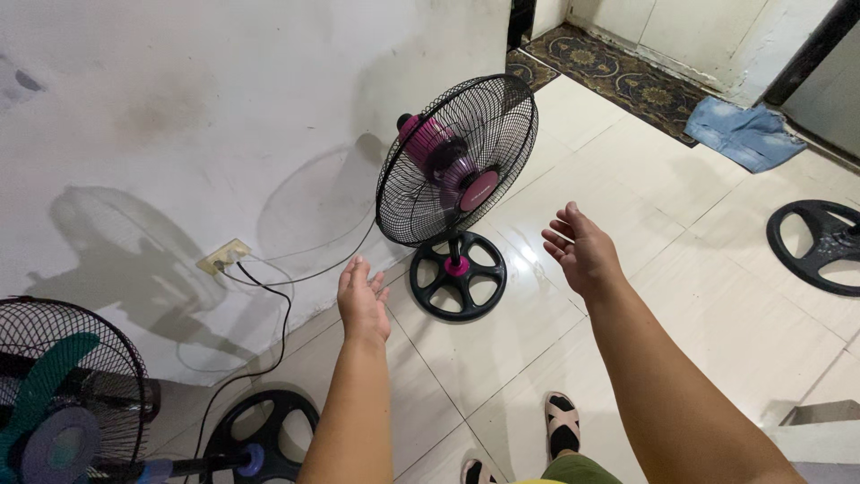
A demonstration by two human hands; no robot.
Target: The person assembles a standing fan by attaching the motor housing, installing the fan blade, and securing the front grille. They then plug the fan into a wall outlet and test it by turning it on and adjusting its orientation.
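A black stand fan (457,161) with a pink motor housing stands on a round black spoked base (459,276) on the tiled floor, close to the white wall. My left hand (362,298) is stretched out with fingers apart, just left of the base and holding nothing. My right hand (580,248) is also held out with fingers loosely spread, to the right of the fan and clear of it. Neither hand touches the fan.
A black cord runs from a wall socket (224,257) down to the floor. A second fan with teal blades (63,394) stands at lower left beside another black base (260,435). A further black base (820,244) lies at right, blue cloth (743,133) beyond it.
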